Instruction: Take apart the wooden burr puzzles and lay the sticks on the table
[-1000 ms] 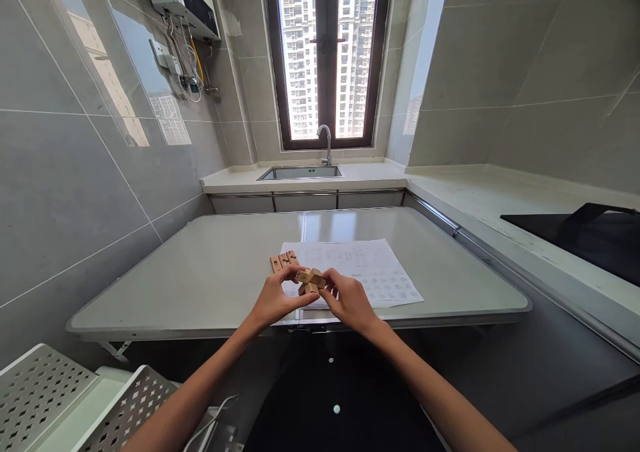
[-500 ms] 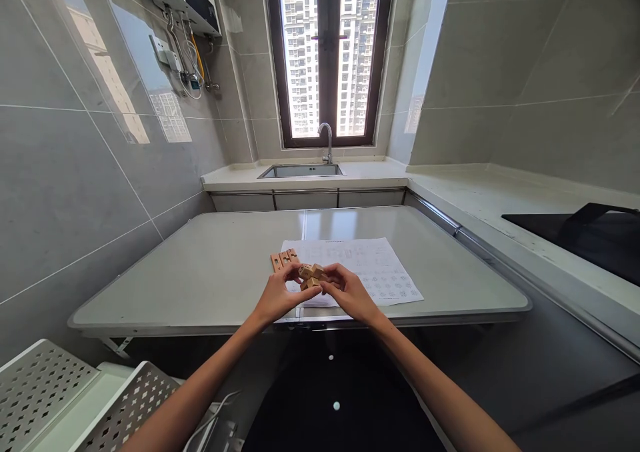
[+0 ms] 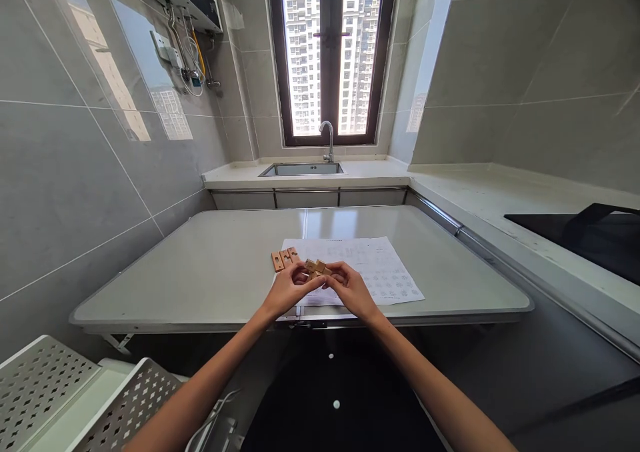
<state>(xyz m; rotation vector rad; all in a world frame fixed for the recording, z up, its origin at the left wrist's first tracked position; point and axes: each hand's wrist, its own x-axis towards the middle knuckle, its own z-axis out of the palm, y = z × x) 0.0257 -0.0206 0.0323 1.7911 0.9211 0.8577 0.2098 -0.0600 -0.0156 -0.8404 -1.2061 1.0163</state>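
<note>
— Wooden, was it, the thing between the hands?

— Yes: a small cluster of light-brown notched wooden blocks (image 3: 316, 268), fitted crosswise into one another. Both hands were grasping it, the left hand (image 3: 287, 291) from the left and the right hand (image 3: 351, 288) from the right, with the fingertips pinched on it from either side. It was held just above the near edge of the pale grey rectangular surface (image 3: 210, 272).

— And what lay under it?

— A white printed sheet of paper (image 3: 380, 269) covered in rows of small diagrams (too small to read), lying flat on the surface. The hands hovered over the sheet's near left corner.

— Were there any other pieces?

— A few loose flat wooden pieces of the same light brown (image 3: 283, 259) lay side by side at the sheet's far left corner, just beyond the left hand and apart from it. I could not tell how many.

— What about the room?

— Grey tiled walls. Past the surface ran a white counter with a steel sink (image 3: 301, 169) and a curved chrome tap (image 3: 327, 139) under a dark-framed window (image 3: 331, 55). To the right sat a black glass hob (image 3: 585, 235). At the lower left corner were white perforated metal shelves (image 3: 55, 395).
</note>
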